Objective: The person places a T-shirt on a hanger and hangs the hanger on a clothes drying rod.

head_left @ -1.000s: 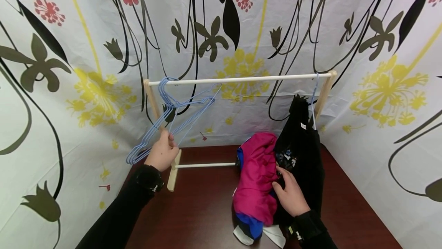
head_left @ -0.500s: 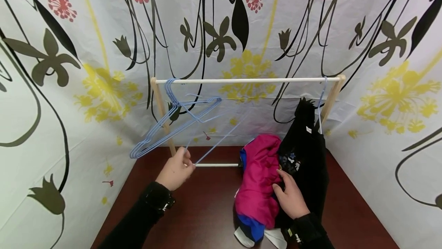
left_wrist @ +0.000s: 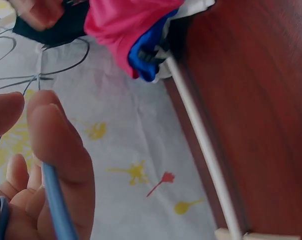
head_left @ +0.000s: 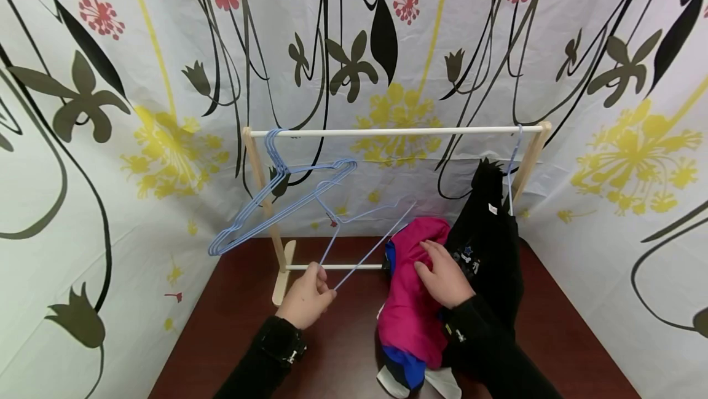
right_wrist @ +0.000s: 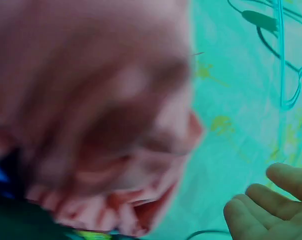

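A person's left hand [head_left: 307,300] pinches the lower corner of a blue wire hanger [head_left: 359,233], holding it free above the dark red worktop [head_left: 332,350], in front of a small wooden rack [head_left: 387,131]. The right hand [head_left: 442,276] lies with fingers loosely spread on a pink garment [head_left: 412,313] piled on the worktop, just beside a black garment [head_left: 489,245] that hangs at the rack's right end. A bunch of blue hangers [head_left: 276,196] hangs at the rack's left end.

The left wrist view shows what the head view cannot: fingers [left_wrist: 61,155] curled tight round the blue wire, with the rack's lower rail [left_wrist: 201,145] and a corner of the pink cloth [left_wrist: 126,25] beyond. The hanger's hook is thin and hard to trace against the flowered curtain [head_left: 110,110].

The right wrist view is blurred and tinted green; pink cloth fills most of it, and only fingertips [right_wrist: 271,200] show at its lower right edge. The pile's lower edge, blue and white, is partly cut off by the sleeve.
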`<control>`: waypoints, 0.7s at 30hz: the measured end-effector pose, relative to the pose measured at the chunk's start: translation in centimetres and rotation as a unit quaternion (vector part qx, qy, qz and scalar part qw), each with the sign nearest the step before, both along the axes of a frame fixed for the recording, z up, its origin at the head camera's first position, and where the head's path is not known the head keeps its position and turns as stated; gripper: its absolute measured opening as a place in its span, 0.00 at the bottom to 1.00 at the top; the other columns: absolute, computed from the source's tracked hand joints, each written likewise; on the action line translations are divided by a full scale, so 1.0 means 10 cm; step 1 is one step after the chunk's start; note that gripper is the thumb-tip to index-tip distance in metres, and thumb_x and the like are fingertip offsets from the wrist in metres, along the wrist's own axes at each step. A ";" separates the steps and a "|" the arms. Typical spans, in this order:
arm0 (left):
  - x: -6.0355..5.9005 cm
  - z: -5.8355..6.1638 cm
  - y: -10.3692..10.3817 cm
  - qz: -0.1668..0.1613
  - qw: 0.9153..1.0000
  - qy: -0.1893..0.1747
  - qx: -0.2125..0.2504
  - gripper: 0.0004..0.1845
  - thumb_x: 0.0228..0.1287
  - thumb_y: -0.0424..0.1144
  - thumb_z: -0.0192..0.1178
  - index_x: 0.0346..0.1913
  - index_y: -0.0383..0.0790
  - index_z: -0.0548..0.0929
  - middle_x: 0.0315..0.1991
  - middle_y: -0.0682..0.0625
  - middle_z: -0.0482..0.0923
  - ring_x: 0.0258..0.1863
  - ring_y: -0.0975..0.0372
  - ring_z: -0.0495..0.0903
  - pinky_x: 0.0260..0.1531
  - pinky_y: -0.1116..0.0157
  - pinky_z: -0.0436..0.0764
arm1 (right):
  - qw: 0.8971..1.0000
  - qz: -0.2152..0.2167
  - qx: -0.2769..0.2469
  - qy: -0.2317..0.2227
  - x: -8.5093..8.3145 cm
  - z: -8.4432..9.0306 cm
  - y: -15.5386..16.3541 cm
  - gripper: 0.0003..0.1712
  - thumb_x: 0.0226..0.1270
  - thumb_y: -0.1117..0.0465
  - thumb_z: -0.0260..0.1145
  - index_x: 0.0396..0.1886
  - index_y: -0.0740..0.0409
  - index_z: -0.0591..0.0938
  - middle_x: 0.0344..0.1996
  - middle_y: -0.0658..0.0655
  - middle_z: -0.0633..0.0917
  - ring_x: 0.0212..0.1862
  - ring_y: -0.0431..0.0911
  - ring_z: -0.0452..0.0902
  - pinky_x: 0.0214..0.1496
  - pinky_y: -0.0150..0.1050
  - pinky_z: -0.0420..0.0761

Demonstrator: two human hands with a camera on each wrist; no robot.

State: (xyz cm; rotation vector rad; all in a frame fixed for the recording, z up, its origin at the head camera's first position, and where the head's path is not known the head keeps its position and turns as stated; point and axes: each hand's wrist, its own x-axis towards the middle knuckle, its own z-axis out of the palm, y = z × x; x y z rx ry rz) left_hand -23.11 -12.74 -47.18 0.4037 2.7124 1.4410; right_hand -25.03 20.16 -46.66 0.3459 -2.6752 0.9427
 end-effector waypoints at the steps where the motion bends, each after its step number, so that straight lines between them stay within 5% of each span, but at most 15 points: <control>1: 0.01 -0.03 0.02 -0.002 1.000 -0.004 0.000 0.17 0.66 0.34 0.66 0.46 0.40 0.67 0.27 0.50 0.77 0.21 0.60 0.78 0.23 0.61 0.79 | 1.000 0.006 0.010 -0.004 -0.06 0.06 -0.03 0.31 0.75 0.58 0.60 0.71 0.71 0.69 0.69 0.70 0.69 0.68 0.63 0.69 0.68 0.58 0.67; 8: 0.04 -0.14 0.10 0.002 1.000 -0.019 0.015 0.17 0.66 0.33 0.65 0.47 0.39 0.66 0.27 0.49 0.77 0.20 0.59 0.78 0.22 0.60 0.79 | 0.993 0.030 0.089 -0.071 -0.58 0.17 -0.18 0.30 0.74 0.56 0.59 0.67 0.73 0.73 0.64 0.71 0.75 0.66 0.62 0.71 0.68 0.55 0.68; 15: 0.03 -0.18 0.14 0.007 0.999 -0.048 0.023 0.17 0.68 0.36 0.65 0.49 0.40 0.67 0.28 0.49 0.78 0.21 0.58 0.79 0.23 0.59 0.80 | 0.983 0.024 0.163 -0.082 -1.16 -0.10 -0.19 0.14 0.63 0.58 0.65 0.37 0.68 0.82 0.39 0.66 0.85 0.44 0.57 0.82 0.53 0.51 0.78; 18: 0.01 -0.20 0.15 0.016 0.998 -0.050 0.028 0.17 0.68 0.35 0.65 0.49 0.39 0.67 0.27 0.48 0.78 0.21 0.56 0.80 0.22 0.60 0.80 | 0.979 0.016 0.171 -0.106 -1.34 -0.21 -0.17 0.16 0.64 0.56 0.65 0.39 0.68 0.81 0.38 0.66 0.85 0.42 0.56 0.82 0.52 0.50 0.78; 21: -0.01 -0.22 0.17 0.018 0.998 -0.051 0.035 0.17 0.67 0.36 0.65 0.49 0.38 0.67 0.28 0.48 0.78 0.22 0.53 0.81 0.22 0.60 0.80 | 0.974 -0.008 0.177 -0.141 -1.44 -0.31 -0.14 0.26 0.64 0.53 0.66 0.50 0.72 0.78 0.45 0.69 0.85 0.48 0.58 0.82 0.55 0.51 0.78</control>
